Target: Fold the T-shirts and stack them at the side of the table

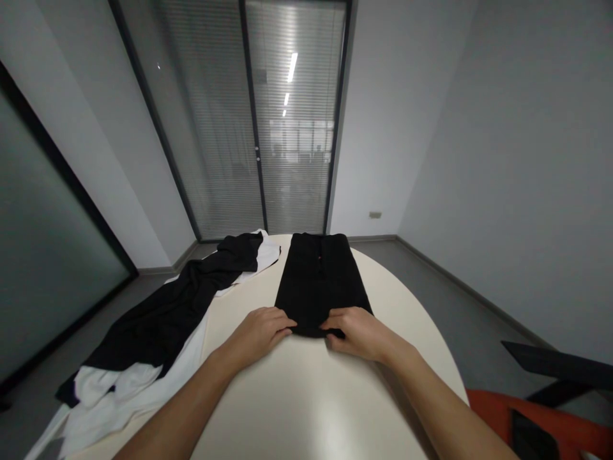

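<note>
A black garment [322, 281] lies folded into a long, narrow panel, its far end close to the table's far edge. A short slit or seam with a small reddish spot runs along its upper middle; the exact kind of garment cannot be made out. At the near left corner, my left hand [268, 327] is closed with thumb and fingers on the hem. My right hand [357, 332] pinches the same near edge further right, thumb below and fingers above. Both hands rest low over the pale round table [306, 396].
Along the table's left side lies a loose heap of black cloth [177, 306] and white cloth [177, 364], partly hanging over the edge. An orange chair [565, 421] with a black armrest [555, 364] stands at lower right. A glass partition with blinds [297, 160] is behind.
</note>
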Demonstrator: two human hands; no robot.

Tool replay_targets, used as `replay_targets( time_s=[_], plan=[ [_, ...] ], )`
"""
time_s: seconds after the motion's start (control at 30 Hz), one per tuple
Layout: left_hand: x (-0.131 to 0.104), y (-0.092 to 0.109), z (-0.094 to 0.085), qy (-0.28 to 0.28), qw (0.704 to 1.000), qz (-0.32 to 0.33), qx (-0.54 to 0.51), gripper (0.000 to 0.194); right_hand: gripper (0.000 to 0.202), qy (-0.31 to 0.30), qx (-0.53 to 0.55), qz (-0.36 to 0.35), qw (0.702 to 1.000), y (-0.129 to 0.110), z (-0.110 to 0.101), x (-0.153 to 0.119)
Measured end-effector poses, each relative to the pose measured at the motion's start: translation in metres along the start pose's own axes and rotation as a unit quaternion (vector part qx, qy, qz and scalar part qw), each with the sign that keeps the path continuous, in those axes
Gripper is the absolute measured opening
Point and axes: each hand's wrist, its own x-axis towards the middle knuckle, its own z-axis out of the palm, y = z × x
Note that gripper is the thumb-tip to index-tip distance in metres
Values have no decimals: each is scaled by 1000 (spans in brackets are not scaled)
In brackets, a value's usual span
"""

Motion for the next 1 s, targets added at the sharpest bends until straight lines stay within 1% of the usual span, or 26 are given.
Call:
replay_targets(
  time_s=[0.1, 0.17, 0.23, 0.3, 0.33, 0.37, 0.4, 0.43, 0.47, 0.5, 0.53, 0.57, 0.6, 0.63, 0.67, 0.7, 0.73, 0.8, 0.87, 1.0],
  plan=[
    [-8, 9, -21, -63, 995, -40, -62, 24, 31, -23, 45, -22, 998, -12, -1, 1],
    [-16, 16, -34, -131, 980, -78, -127, 23, 29, -63, 85, -25, 994, -24, 0, 0],
    [-25, 25, -45, -226, 947, -127, -192, 24, 29, -136, 139, -22, 981, -37, 3, -2],
    [-31, 33, -52, -329, 895, -166, -253, 25, 33, -228, 207, -20, 951, -48, 6, -4],
    [-33, 36, -53, -367, 871, -177, -276, 29, 35, -270, 240, -17, 932, -52, 8, -5],
    [-33, 38, -54, -389, 854, -182, -295, 32, 39, -305, 270, -10, 913, -54, 9, -5],
    [-32, 39, -53, -394, 846, -182, -310, 36, 42, -331, 297, -1, 896, -55, 10, -6],
    [-30, 39, -51, -377, 851, -179, -320, 39, 45, -345, 322, 9, 881, -53, 10, -6],
    [-28, 37, -48, -337, 866, -176, -325, 40, 46, -344, 343, 16, 874, -50, 9, -6],
    [-25, 34, -44, -279, 889, -171, -320, 39, 46, -325, 355, 20, 876, -45, 8, -5],
    [-22, 29, -39, -208, 915, -164, -304, 37, 44, -288, 358, 21, 888, -38, 6, -5],
    [-20, 24, -34, -128, 940, -160, -272, 34, 39, -229, 342, 22, 911, -30, 3, -5],
    [-18, 19, -28, -61, 962, -151, -221, 34, 33, -159, 310, 28, 937, -22, 0, -5],
    [-17, 13, -23, -17, 974, -146, -172, 35, 29, -88, 265, 41, 959, -14, -3, -5],
    [-17, 8, -18, 2, 981, -144, -132, 37, 25, -31, 211, 57, 975, -6, -5, -6],
    [-18, 4, -13, 1, 985, -141, -104, 38, 24, 10, 159, 75, 984, 2, -6, -7],
    [-19, 0, -10, -8, 986, -140, -86, 39, 25, 35, 120, 91, 988, 9, -7, -8],
    [-21, -5, -5, -28, 988, -136, -71, 37, 28, 37, 86, 102, 990, 20, -5, -11],
    [-22, -7, -4, -36, 988, -130, -71, 32, 28, 15, 90, 98, 991, 26, -2, -13],
    [-21, -6, -7, -44, 988, -121, -83, 21, 24, -6, 106, 94, 990, 25, 2, -14]
  ],
)
